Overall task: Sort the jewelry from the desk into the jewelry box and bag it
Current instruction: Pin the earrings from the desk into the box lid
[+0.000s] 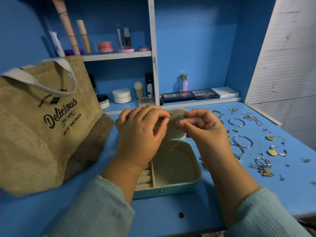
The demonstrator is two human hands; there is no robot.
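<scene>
Fingertips of right hand [203, 127] pinch earring [177, 124]; left hand [142, 127] pinches lid panel [177, 117].

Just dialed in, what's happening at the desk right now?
A person is fitting a small earring, pinched in the right hand, onto the open jewelry box lid panel, which the left hand steadies. The box tray looks empty. Bangles and other pieces lie right; the jute bag stands left.
</scene>
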